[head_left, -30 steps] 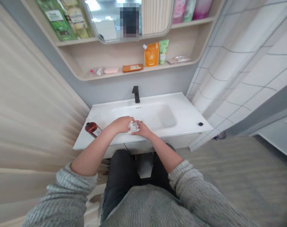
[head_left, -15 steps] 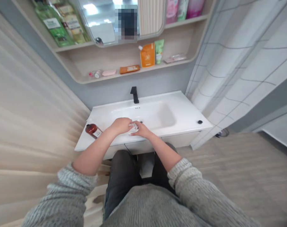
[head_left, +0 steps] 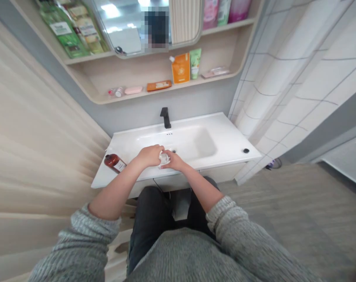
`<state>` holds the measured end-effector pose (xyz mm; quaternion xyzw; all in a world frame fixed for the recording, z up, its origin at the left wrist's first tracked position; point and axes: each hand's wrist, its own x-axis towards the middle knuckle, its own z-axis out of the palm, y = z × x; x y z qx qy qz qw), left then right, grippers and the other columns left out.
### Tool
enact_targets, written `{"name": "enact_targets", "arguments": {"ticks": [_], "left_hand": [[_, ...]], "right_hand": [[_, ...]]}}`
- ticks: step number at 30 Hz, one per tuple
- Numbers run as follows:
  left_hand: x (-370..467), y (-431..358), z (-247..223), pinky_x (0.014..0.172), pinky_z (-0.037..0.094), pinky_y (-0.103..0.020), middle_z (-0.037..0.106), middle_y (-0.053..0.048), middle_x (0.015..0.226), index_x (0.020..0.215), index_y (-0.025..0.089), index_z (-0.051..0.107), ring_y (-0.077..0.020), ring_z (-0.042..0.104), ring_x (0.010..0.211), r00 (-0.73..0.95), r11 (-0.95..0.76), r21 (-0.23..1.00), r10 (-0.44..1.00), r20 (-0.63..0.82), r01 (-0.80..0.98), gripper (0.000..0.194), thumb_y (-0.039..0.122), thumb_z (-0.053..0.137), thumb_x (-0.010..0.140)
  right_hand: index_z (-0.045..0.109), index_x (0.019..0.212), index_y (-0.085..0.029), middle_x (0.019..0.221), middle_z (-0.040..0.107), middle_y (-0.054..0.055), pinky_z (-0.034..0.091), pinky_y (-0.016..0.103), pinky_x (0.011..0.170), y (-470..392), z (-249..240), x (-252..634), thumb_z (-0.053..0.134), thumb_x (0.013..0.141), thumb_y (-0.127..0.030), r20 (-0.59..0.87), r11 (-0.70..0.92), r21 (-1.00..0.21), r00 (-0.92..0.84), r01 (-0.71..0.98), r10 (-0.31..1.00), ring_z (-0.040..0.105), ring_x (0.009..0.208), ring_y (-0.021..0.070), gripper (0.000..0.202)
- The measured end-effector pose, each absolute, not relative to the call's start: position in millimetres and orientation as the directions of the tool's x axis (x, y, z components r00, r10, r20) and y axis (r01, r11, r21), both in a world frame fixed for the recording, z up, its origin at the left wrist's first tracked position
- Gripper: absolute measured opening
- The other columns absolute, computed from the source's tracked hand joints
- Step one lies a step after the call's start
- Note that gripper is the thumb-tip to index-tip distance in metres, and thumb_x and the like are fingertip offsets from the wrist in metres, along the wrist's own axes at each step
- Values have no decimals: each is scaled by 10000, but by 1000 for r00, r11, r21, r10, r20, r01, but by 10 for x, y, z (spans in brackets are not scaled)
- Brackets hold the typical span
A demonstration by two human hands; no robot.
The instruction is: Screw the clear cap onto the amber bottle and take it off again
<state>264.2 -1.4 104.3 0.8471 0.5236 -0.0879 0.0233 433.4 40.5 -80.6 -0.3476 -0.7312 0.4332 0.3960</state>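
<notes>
Over the front of the white sink (head_left: 192, 137), my two hands meet around a small clear, see-through object (head_left: 164, 158); its exact kind is too small to make out. My left hand (head_left: 150, 155) grips it from the left with the fingers curled over. From the right, my right hand (head_left: 174, 161) holds it between thumb and fingers. A brown bottle (head_left: 114, 162) with a white label and black cap lies on the counter left of my left forearm. Behind my hands rises a black faucet (head_left: 166, 118), apart from them.
A small round black object (head_left: 246, 150) sits at the counter's right end. Above the sink, a wall shelf (head_left: 154, 66) holds an orange pouch (head_left: 181, 69), a green tube (head_left: 195, 63) and a pink soap bar (head_left: 133, 90). A pale curtain (head_left: 33, 137) hangs left; white tiles line the right.
Both hands stay in nearly the same place around the clear object, with a slight shift of the fingers. The whole view has moved a little.
</notes>
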Motion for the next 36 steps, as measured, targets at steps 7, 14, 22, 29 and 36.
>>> {"name": "enact_targets", "arguments": {"ticks": [7, 14, 22, 29, 36], "left_hand": [[2718, 13, 1005, 936, 574, -413, 812, -196, 1153, 1141, 174, 808, -349, 766, 1118, 273, -294, -89, 942, -193, 951, 573, 581, 410, 1083], [2632, 83, 1032, 999, 561, -340, 797, -87, 1283, 1305, 256, 764, -261, 750, 1148, 486, -481, 71, 862, -142, 874, 394, 341, 668, 932], [2600, 142, 996, 970, 564, -377, 821, -132, 1165, 1139, 234, 827, -311, 763, 1124, 459, -493, -74, 848, -265, 867, 319, 393, 632, 944], [2515, 149, 1008, 1010, 559, -326, 774, -74, 1279, 1249, 280, 794, -259, 745, 1163, 629, -624, 93, 751, -199, 776, 452, 192, 673, 822], [2648, 116, 974, 947, 587, -417, 795, -246, 1213, 1263, 130, 790, -384, 766, 1150, 216, -239, -112, 958, -187, 965, 781, 780, 448, 997]], "right_hand": [[674, 1308, -264, 1226, 740, 30, 538, 362, 925, 392, -769, 4334, 1004, 618, -505, 287, 382, -913, -442, 141, 850, 675, 1088, 254, 802], [668, 1335, -265, 1233, 730, 38, 540, 361, 901, 393, -766, 4337, 1012, 602, -532, 273, 379, -908, -437, 176, 857, 670, 1056, 249, 852], [669, 1314, -275, 1137, 731, 8, 553, 349, 868, 375, -786, 4334, 1014, 627, -520, 288, 382, -919, -491, 100, 822, 669, 978, 221, 807], [670, 1292, -244, 1133, 732, 20, 547, 357, 885, 409, -813, 4342, 1024, 607, -521, 285, 378, -918, -461, 121, 840, 671, 993, 234, 819], [678, 1293, -260, 1184, 738, 33, 548, 362, 896, 389, -771, 4344, 1012, 617, -518, 261, 367, -914, -443, 171, 858, 682, 1047, 252, 797]]}}
